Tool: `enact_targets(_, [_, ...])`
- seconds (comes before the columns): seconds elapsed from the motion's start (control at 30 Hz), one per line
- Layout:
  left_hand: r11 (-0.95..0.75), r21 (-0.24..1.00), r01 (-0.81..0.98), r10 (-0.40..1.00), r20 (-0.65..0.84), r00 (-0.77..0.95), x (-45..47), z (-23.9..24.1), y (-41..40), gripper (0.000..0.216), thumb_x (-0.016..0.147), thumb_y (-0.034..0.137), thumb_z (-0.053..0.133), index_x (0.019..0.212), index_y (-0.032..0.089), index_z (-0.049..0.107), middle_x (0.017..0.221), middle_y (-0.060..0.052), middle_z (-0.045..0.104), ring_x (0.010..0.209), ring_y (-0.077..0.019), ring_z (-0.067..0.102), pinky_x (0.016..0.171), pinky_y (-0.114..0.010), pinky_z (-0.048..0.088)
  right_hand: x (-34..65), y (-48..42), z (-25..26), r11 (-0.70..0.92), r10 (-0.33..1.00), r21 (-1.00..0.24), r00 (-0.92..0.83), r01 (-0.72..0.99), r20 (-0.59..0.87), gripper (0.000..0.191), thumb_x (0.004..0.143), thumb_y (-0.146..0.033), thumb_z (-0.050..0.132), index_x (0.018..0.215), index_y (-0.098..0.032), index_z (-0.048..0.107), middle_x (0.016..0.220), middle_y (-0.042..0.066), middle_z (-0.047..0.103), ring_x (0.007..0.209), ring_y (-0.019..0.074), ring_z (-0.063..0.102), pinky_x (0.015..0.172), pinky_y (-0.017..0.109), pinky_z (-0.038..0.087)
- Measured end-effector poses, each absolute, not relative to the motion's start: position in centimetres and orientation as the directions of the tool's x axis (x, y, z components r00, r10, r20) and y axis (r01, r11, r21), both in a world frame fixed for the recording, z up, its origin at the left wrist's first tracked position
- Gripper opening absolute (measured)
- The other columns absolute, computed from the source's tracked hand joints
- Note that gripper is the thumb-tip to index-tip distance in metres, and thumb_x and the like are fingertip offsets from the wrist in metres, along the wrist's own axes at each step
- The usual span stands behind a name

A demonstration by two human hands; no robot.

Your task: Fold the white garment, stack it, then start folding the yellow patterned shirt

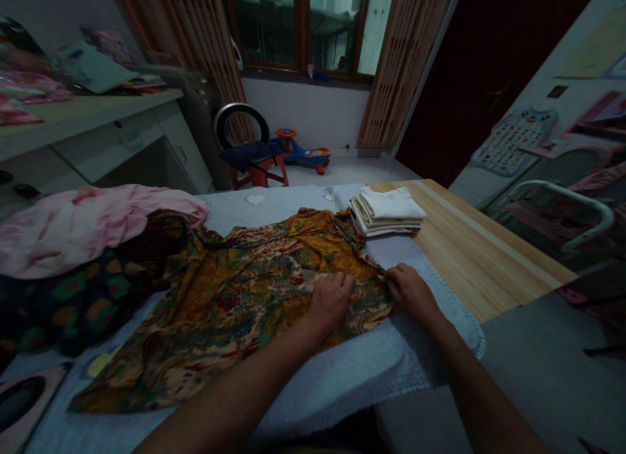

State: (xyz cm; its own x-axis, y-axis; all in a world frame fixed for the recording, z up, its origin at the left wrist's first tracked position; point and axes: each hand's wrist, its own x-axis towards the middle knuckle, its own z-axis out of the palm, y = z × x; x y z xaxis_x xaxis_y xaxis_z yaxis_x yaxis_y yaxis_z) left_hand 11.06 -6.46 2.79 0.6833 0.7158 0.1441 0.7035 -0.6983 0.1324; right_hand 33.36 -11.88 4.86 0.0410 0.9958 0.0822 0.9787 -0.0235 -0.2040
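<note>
A mustard shirt (pixel 264 281) with a colourful print lies spread across a pale blue blanket (pixel 372 369) on the table, wrinkled in places. My left hand (pixel 331 302) rests on the shirt's right part, its fingers curled down into the fabric. At the shirt's right edge, my right hand (pixel 408 289) pinches the cloth between thumb and fingers. Just beyond my hands sits a stack of folded clothes (pixel 388 211), white on top, touching the shirt's far corner.
Pink cloth (pixel 98 222) and a dark patterned garment (pixel 73 301) are heaped at left. A pink-framed object (pixel 34 402) lies at the near left corner. Bare wooden tabletop (pixel 469 245) shows at right. Beyond the table stand a red stool (pixel 261 173) and a ride-on toy (pixel 306 155).
</note>
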Motion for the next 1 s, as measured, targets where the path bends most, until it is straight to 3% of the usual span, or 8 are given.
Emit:
enact_targets(0.13, [-0.772,0.131,0.622,0.635,0.201,0.746,10.9,3.5,-7.0,0.024,0.098,0.021,0.042,0.116,0.022,0.058,0.122,-0.012,0.058,0.111,-0.0287,0.050,0.092,-0.045,0.040,33.3,-12.0,5.0,-0.039,0.996,-0.124,0.048,0.992,0.070,0.026,0.094,-0.027,0.050,0.108,-0.021,0.070,0.102,0.009,0.058,0.095,0.0212,0.052,0.085,0.030,0.039])
enact_targets(0.33, [-0.899,0.192,0.394,0.423,0.142,0.895,11.0,3.7,-9.5,0.023,0.099,0.026,0.042,0.110,0.019,0.061,0.115,-0.010,0.063,0.111,-0.0256,0.054,0.095,-0.040,0.041,32.8,-11.9,5.4,-0.048,0.998,-0.074,0.052,0.996,0.048,0.028,0.094,-0.027,0.051,0.117,-0.023,0.068,0.102,0.008,0.058,0.096,0.0210,0.054,0.083,0.028,0.040])
enact_targets(0.57, [-0.891,0.282,0.357,0.409,0.152,0.900,11.0,1.5,-10.7,0.050,0.097,0.044,0.047,0.143,0.024,0.043,0.155,-0.009,0.040,0.145,-0.0270,0.031,0.115,-0.046,0.028,32.2,-11.1,5.1,-0.202,0.978,-0.105,0.207,0.974,0.033,0.020,0.097,-0.027,0.048,0.103,-0.019,0.065,0.097,0.008,0.062,0.093,0.0194,0.058,0.079,0.026,0.039])
enact_targets(0.8, [-0.862,0.393,0.321,0.402,0.143,0.904,10.6,2.0,-10.5,0.055,0.097,0.047,0.047,0.146,0.025,0.039,0.158,-0.009,0.035,0.148,-0.0239,0.027,0.120,-0.045,0.024,32.1,-11.4,5.7,-0.292,0.951,-0.124,0.302,0.949,0.073,0.009,0.090,-0.019,0.052,0.093,-0.019,0.061,0.091,0.006,0.064,0.087,0.0193,0.059,0.074,0.027,0.037])
enact_targets(1.0, [-0.846,0.365,0.388,0.455,0.117,0.883,9.0,2.0,-9.9,0.065,0.095,0.055,0.048,0.151,0.027,0.032,0.161,-0.008,0.030,0.150,-0.0275,0.018,0.121,-0.050,0.016,32.4,-11.7,5.6,-0.308,0.940,-0.158,0.326,0.938,0.102,0.013,0.090,-0.020,0.051,0.102,-0.018,0.057,0.092,0.006,0.064,0.084,0.0189,0.059,0.071,0.027,0.036])
